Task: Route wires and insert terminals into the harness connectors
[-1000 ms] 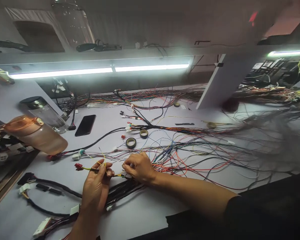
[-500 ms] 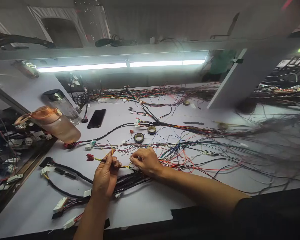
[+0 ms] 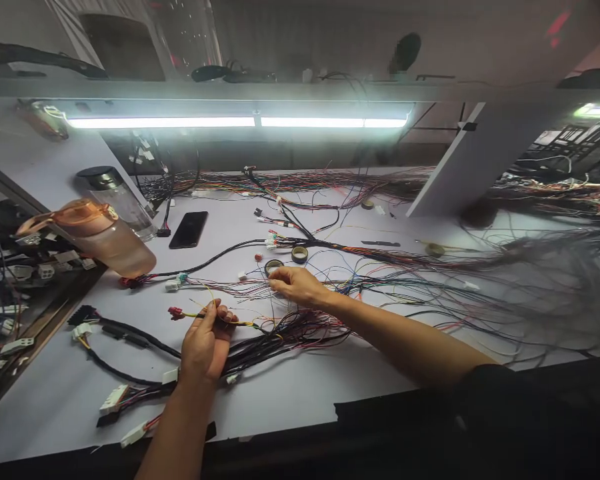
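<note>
My left hand (image 3: 206, 339) is closed around a thin yellow and black wire branch, with a red connector (image 3: 176, 313) sticking out on its left side. Loose thin wire ends rise above the thumb. My right hand (image 3: 297, 285) is at the near tape roll (image 3: 274, 268), its fingers bent and covering part of the roll; whether they grip it is hard to tell. A second tape roll (image 3: 299, 254) lies just behind. Beneath and between the hands runs a bundle of black sleeved cables (image 3: 260, 353) on the white table.
A phone (image 3: 189, 230), an orange-lidded bottle (image 3: 110, 240) and a clear bottle (image 3: 125, 203) stand or lie at the left. Long loose wires (image 3: 430, 293) spread to the right. A thin dark blade-like tool (image 3: 381, 243) lies behind them. White connectors (image 3: 114, 399) lie front left.
My right hand has moved up and away from the yellow wires to the near tape roll. My left hand still holds the branch. The whole view has shifted slightly.
</note>
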